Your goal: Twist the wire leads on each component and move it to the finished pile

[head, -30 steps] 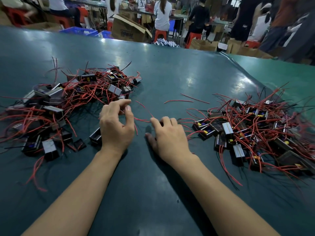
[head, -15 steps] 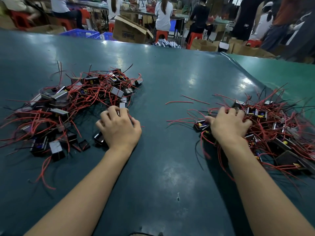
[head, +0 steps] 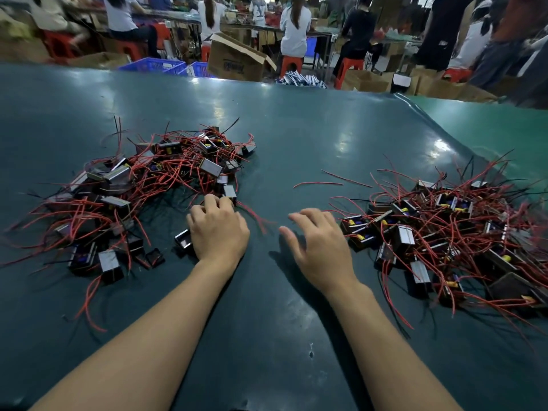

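While left hand (head: 218, 232) rests palm-down, fingers curled, by left pile (head: 124, 197), right hand (head: 321, 250) hovers w/ fingers spread, empty.

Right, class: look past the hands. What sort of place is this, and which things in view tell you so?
Most likely a factory assembly floor. Two piles of wired components, the left pile and the right pile, lie on a green worktable, with seated workers and cardboard boxes behind.

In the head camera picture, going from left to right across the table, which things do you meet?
left pile of components → left hand → right hand → right pile of components
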Demonstrator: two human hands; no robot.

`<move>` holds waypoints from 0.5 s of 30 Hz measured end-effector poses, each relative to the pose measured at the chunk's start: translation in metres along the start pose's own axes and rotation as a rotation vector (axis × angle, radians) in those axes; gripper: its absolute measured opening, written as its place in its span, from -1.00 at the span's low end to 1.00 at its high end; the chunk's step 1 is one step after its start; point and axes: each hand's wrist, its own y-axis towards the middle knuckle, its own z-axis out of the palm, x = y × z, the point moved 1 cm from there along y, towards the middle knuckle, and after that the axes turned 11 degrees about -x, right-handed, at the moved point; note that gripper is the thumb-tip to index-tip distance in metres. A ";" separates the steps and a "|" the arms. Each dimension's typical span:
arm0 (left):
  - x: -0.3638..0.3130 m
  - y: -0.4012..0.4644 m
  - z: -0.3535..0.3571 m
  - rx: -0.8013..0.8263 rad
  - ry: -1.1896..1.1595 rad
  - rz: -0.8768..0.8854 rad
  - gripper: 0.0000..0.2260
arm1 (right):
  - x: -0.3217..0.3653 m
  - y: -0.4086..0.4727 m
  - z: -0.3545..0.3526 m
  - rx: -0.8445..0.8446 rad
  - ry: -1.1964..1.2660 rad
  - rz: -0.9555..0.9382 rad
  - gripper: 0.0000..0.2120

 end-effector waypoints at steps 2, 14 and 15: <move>0.000 0.001 -0.001 -0.024 -0.048 0.033 -0.79 | 0.000 -0.001 0.004 0.006 0.002 -0.010 -0.69; -0.006 -0.016 -0.019 -0.384 -0.786 0.543 -0.85 | -0.002 0.000 0.005 -0.050 0.098 -0.013 -0.42; -0.006 -0.019 -0.020 -0.335 -0.830 0.581 -0.82 | -0.001 0.000 0.005 -0.033 0.139 -0.042 -0.37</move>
